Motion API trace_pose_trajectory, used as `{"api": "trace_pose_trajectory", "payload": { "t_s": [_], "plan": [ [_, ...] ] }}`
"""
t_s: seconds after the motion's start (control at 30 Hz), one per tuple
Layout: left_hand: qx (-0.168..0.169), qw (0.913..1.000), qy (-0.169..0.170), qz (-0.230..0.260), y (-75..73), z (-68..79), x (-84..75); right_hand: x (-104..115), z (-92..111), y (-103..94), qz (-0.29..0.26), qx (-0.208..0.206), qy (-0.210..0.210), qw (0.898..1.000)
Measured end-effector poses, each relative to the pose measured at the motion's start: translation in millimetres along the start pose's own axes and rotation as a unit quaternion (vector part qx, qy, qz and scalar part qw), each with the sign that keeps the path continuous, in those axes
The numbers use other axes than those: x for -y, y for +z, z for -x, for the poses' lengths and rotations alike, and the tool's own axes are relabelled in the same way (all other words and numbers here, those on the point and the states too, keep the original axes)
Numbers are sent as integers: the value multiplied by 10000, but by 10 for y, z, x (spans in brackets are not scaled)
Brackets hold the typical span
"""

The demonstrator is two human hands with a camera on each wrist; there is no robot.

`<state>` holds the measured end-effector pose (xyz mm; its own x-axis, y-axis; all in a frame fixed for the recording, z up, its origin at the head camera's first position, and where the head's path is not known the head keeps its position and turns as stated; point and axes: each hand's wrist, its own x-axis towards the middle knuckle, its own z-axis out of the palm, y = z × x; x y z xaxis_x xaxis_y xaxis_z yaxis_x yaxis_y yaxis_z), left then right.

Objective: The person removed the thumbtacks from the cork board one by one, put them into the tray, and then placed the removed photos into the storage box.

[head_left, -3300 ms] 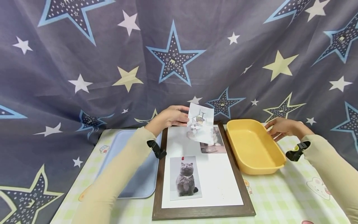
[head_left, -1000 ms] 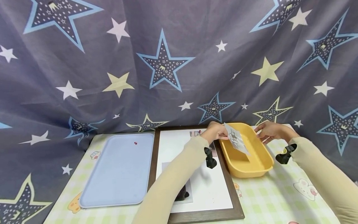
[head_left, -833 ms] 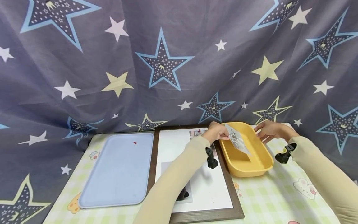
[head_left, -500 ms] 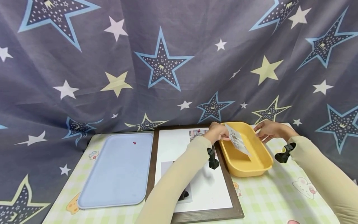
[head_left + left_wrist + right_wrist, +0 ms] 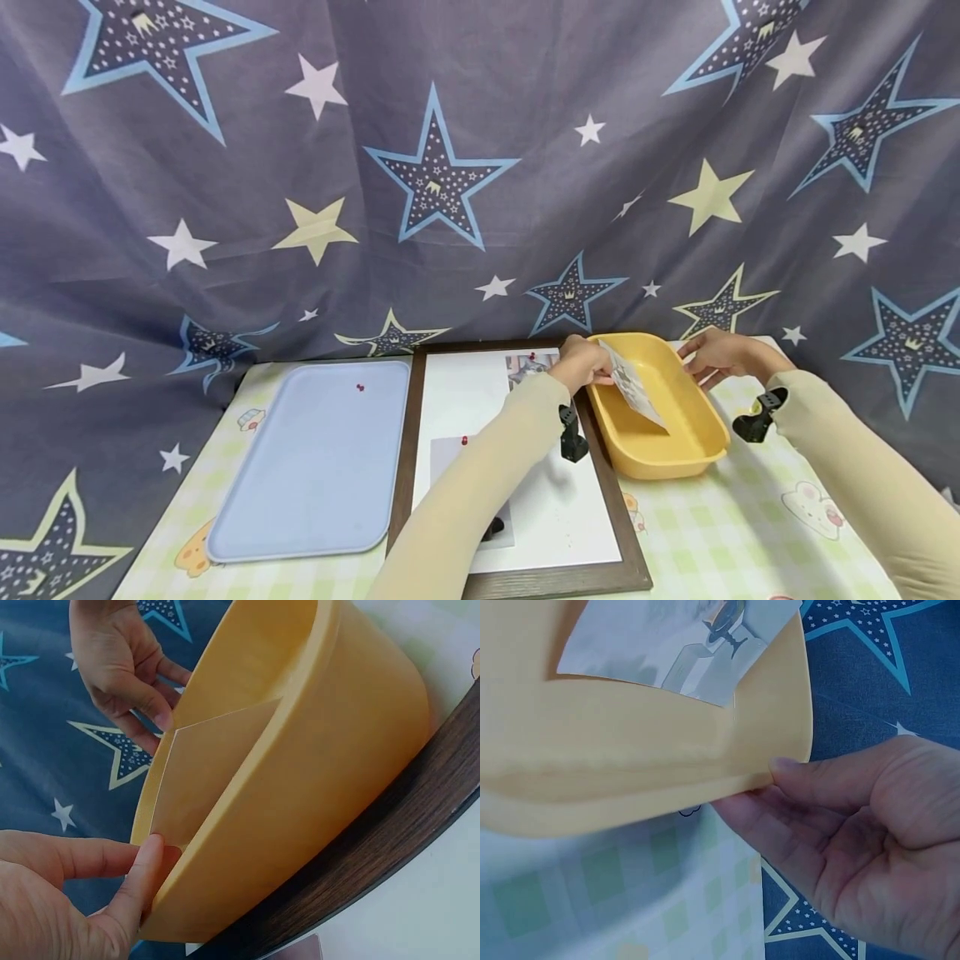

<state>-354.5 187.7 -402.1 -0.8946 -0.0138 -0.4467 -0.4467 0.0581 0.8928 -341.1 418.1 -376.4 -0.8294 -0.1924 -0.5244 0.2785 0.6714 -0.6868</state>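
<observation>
My left hand (image 5: 585,364) pinches a photo print (image 5: 632,387) by its edge between thumb and fingers. The print slants down inside a yellow plastic basin (image 5: 693,421), and its picture side faces the right wrist camera. In the left wrist view the thumb (image 5: 142,874) lies on the plain back of the print, right at the basin's near end. At the basin's far right side, my right hand (image 5: 723,354) grips the rim; in the right wrist view its thumb (image 5: 817,780) is over the rim with the fingers beneath.
Left of the basin lies a white board with a dark wooden frame (image 5: 562,581). It bears a cat photo (image 5: 446,458) and another photo (image 5: 525,364), each with a red pushpin, both partly behind my left arm. A blue tray (image 5: 307,467) holds one red pushpin (image 5: 360,387).
My left hand has carried the print rightward from above the framed board into the basin. Over the last second both hands hold nearly still; the right stays at the basin's rim.
</observation>
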Motion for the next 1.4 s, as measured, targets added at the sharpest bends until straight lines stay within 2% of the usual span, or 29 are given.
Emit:
{"api": "trace_pose_trajectory", "payload": {
  "t_s": [0.3, 0.4, 0.57, 0.67, 0.87, 1.13, 1.4],
  "plan": [
    [38, 9994, -26, -346, 33, -25, -16, 10, -1, -5, 32, 10, -77, 10000],
    [215, 9993, 40, -307, 11, 1, -3, -4, 0, -2, 6, 4, -51, 10000],
    [726, 9971, 205, 122, -85, 95, 23, -8, -4, 5, 11, 12, 8, 10000],
    [916, 9955, 205, 151, -120, 122, 1, -10, -20, -2, 7, 25, 5, 10000],
    [1173, 9931, 64, 2, -130, 51, -35, 2, -22, -18, 8, 69, 17, 10000],
    [1820, 9831, -204, 49, -211, -51, -63, 18, 4, -13, 16, 33, 25, 10000],
    [1858, 9822, -267, 78, -225, -64, -67, 5, -28, -10, 42, 34, 85, 9999]
  ]
}}
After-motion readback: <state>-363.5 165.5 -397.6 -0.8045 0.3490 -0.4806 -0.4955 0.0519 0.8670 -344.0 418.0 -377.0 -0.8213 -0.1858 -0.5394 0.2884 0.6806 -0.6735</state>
